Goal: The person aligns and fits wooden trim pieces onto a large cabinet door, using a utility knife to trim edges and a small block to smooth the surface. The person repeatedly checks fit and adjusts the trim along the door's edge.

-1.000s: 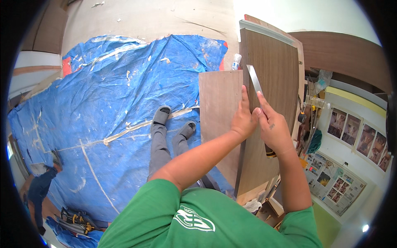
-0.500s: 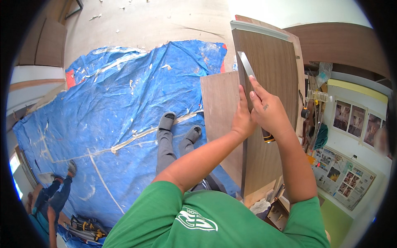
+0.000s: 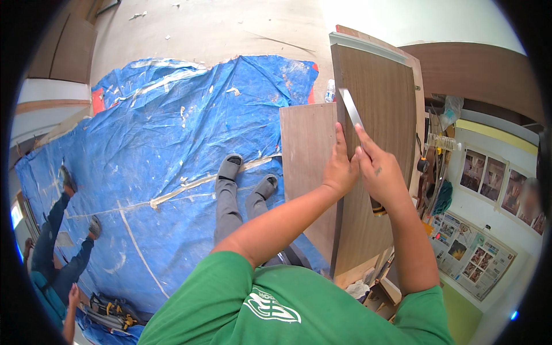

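Observation:
In my right hand (image 3: 379,172) is a long, flat-bladed hand tool (image 3: 350,107) with a dark handle banded in yellow; whether it is a knife or a chisel I cannot tell. My index finger lies along its silver blade, whose tip is close to the left edge of a brown wood-grain panel (image 3: 379,86). My left hand (image 3: 342,172) rests at that same edge with its fingers stretched upward, its thumb side against my right hand. The fingers' far side is hidden. A pale metal strip (image 3: 371,46) runs along the panel's top end.
A lighter board (image 3: 307,138) lies left of the panel. Wrinkled blue tarp (image 3: 172,144) covers the floor under my feet. A clear bottle (image 3: 330,91) stands by the panel. At far left a person (image 3: 54,259) is near a pile of tools (image 3: 112,313); newspaper sheets (image 3: 474,253) are at right.
Both hands and the blade have moved slightly down along the panel's edge, toward me. The person at far left has shifted, legs now spread wider.

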### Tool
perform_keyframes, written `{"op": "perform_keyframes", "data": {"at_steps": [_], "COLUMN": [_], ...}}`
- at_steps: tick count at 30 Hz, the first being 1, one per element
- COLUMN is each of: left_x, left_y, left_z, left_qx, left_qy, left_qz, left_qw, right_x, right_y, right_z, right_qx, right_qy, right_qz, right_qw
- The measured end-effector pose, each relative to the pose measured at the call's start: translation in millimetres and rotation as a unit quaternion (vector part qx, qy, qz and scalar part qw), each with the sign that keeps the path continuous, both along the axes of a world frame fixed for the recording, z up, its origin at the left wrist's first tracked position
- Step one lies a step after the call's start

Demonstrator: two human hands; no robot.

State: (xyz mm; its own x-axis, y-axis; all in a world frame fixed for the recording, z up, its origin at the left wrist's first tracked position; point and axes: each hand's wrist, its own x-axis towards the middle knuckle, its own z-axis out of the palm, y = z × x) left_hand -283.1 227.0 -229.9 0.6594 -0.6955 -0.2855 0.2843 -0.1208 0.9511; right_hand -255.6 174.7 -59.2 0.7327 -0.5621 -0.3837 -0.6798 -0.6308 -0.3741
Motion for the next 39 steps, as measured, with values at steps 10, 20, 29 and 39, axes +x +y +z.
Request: {"op": "perform_keyframes", "data": {"at_steps": [10,20,29,39], "left_x": [0.8,4.1,4.4,3.4], "left_y": [-0.9,-1.0,0.7,1.1], "left_z": [2.5,3.4,6.2,6.6], "left_qx": [0.000,0.000,0.001,-0.001], "left_qy": [-0.024,0.021,0.031,0.036], "left_qz": [0.035,-0.001,-0.001,-0.008], "left_qw": [0.999,1.000,1.000,0.999], "right_x": [2.2,14.5,10.0,3.0], "right_y": [-1.4,-3.1,-4.6,-1.3], "right_z": [1.0,-3.2,-0.9,-1.3], "right_qx": [0.009,-0.008,-0.002,-0.003], "right_qy": [0.020,0.017,0.010,0.004], "right_qz": [-0.018,-0.028,-0.010,-0.018], "right_qw": [1.000,0.999,1.000,1.000]}}
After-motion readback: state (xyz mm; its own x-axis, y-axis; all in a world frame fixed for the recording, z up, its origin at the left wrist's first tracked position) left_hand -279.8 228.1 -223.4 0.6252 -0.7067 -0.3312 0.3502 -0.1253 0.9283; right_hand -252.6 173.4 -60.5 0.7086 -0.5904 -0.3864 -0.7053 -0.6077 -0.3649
